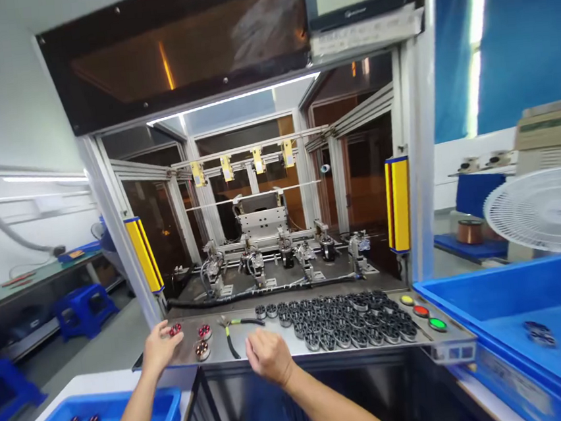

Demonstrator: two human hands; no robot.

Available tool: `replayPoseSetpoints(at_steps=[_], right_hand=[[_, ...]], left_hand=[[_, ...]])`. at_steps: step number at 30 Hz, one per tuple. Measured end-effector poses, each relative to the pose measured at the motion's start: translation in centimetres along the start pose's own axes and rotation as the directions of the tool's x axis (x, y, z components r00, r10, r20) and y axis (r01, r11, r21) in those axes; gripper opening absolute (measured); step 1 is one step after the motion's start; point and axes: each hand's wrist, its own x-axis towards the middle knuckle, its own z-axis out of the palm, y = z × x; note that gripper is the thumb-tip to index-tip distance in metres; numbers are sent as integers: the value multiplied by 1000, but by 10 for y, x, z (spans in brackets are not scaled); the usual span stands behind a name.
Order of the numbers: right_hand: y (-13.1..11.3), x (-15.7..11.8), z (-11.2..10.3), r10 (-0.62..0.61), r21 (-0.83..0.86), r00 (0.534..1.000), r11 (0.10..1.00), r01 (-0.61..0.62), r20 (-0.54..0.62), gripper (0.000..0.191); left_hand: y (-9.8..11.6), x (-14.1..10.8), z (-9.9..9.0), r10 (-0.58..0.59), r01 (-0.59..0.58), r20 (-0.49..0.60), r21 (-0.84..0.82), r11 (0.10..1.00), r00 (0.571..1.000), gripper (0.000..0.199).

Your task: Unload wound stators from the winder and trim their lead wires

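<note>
On the left end of the metal bench [210, 357], my left hand [159, 348] has its thumb and fingers closed around a small red motor stator [175, 330]. Two more stators stand to its right: a red one [204, 331] and a copper-coloured one [202, 350]. My right hand [269, 356] is curled into a fist over the bench's front edge; whatever is inside it, if anything, is hidden. Just behind and left of that fist lie pliers [228, 331] with yellow-and-black handles, spread apart. Right of it, rows of black round motor parts [341, 320] cover the bench.
Behind the bench, a machine frame holds several winding fixtures [287, 253] between yellow light curtains [399, 205]. Coloured push buttons [421, 311] sit at the right end. A blue bin [173, 406] with red stators is lower left; another blue bin [495, 276] stands right.
</note>
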Motion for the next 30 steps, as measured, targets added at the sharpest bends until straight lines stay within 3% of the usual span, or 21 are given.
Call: replayPoseSetpoints(at_steps=[4,8,12,15,18,20,22,23,25,26,27,28,30], right_hand=[[-4,6,-11,-2,199,999,980,12,-50,24],[-25,-1,-40,72,428,997,902,-48,-39,26],[-58,-37,-87,81,608,988,780,-146,133,32],[-81,-64,-120,105,736,929,581,-346,354,39],[-90,-77,-142,161,783,833,285,-553,530,41],[-84,-81,-153,148,783,794,135,-607,590,42],[-69,-83,-162,12,759,760,26,-650,650,42],[-60,-84,-165,-120,732,726,8,-682,678,42],[-44,-91,-167,-393,659,589,59,-750,706,40],[-40,-95,-165,-462,625,521,98,-774,718,39],[-39,-101,-163,-464,598,492,110,-794,737,37],[-42,-107,-159,-411,581,504,79,-810,760,37],[-57,-119,-149,-230,575,574,-70,-815,786,42]], left_hand=[[28,-40,-12,-5,-11,-93,-170,985,996,34],[55,-120,-12,77,-85,-41,-282,956,996,48],[76,-213,-9,176,-156,35,-316,936,984,52],[86,-259,-7,393,-375,23,-250,892,919,49],[95,-279,-2,518,-485,80,-254,837,852,52],[102,-286,2,503,-438,123,-348,829,855,54],[109,-290,4,442,-317,185,-468,825,878,54],[113,-291,4,415,-255,218,-520,815,884,54],[118,-294,4,391,-184,249,-585,790,886,55],[119,-295,4,397,-186,242,-599,779,885,56],[119,-296,5,413,-207,227,-601,772,882,57],[118,-297,6,434,-240,209,-593,769,876,58],[114,-297,10,488,-324,167,-562,761,857,60]])
